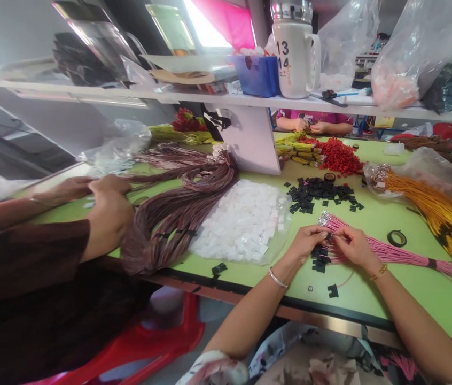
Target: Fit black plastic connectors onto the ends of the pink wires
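Note:
My left hand (309, 241) is closed in a pinch on a small black plastic connector housing (328, 236). Close against it, my right hand (353, 247) pinches what looks like a thin pink wire, its end hidden by the fingers. Under both hands a bundle of pink wires (400, 252) with metal terminals stretches to the right, bound with black tape. Several black housings (319, 259) lie just below my left fingers. Another loose housing (333, 290) rests nearer the table edge, a pink wire running from it toward my right hand.
Black housings (318, 192) are heaped beyond my hands, near a tape roll (397, 238). To the left lie a bag of white connectors (242, 222) and brown wires (178, 214). Yellow wires (442, 214) lie right. A co-worker's hands (109, 200) work at left; a shelf (210, 97) spans above.

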A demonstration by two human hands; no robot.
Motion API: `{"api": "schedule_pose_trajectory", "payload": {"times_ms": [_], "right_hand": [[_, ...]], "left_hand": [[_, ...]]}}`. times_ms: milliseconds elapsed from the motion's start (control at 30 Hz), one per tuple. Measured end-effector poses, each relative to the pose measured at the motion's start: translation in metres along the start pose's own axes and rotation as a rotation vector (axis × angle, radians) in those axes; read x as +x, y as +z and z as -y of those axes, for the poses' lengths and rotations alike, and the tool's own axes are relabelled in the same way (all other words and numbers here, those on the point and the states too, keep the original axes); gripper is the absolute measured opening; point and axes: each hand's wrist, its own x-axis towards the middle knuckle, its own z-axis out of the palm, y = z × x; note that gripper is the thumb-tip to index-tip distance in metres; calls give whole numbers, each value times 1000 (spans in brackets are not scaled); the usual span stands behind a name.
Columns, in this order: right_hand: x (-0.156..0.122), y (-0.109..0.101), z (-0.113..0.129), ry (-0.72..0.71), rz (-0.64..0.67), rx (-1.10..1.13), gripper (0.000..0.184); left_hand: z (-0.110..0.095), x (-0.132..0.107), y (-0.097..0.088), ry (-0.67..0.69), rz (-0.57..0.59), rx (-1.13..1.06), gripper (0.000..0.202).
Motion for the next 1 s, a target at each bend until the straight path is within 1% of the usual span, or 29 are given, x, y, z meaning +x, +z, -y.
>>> {"api": "schedule_pose_trajectory", "payload": {"times_ms": [100, 200, 267, 400, 500, 633, 667, 733, 800, 833, 900, 933, 1000], "right_hand": [[0, 0, 4, 19, 32, 6, 15], [-1, 5, 4, 19, -22, -44, 17], [-1, 6, 3, 26, -28, -64, 17], [0, -1, 6, 60, 100, 10, 16], [1, -6, 8, 62, 109, 11, 19], [3, -12, 7, 72, 207, 57, 22], [4, -14, 5, 73, 215, 53, 23], [7, -16, 1, 34, 207, -61, 20], [9, -15, -3, -26, 224, -281, 18], [9, -14, -5, -44, 245, -391, 19], [9, -13, -5, -62, 297, -542, 14], [9, -13, -4, -73, 328, -571, 13], [7, -15, 0, -117, 402, -554, 14]], "left_hand": [[-2, 0, -1, 6, 20, 0, 24], [-1, -1, 0, 10, -13, 25, 22], [-2, -2, 0, 13, -16, 52, 20], [-6, -4, 0, 47, 16, 101, 19], [-9, -5, -1, 68, 18, 124, 18], [-15, -4, -7, 74, 78, 160, 16], [-17, -4, -10, 91, 74, 180, 18], [-21, -3, -18, 142, 34, 288, 23], [-24, -3, -24, 193, 12, 488, 35], [-24, -3, -27, 214, 24, 601, 42], [-23, -4, -31, 242, 94, 789, 54], [-22, -5, -32, 255, 140, 852, 58], [-20, -6, -32, 289, 215, 929, 62]]}}
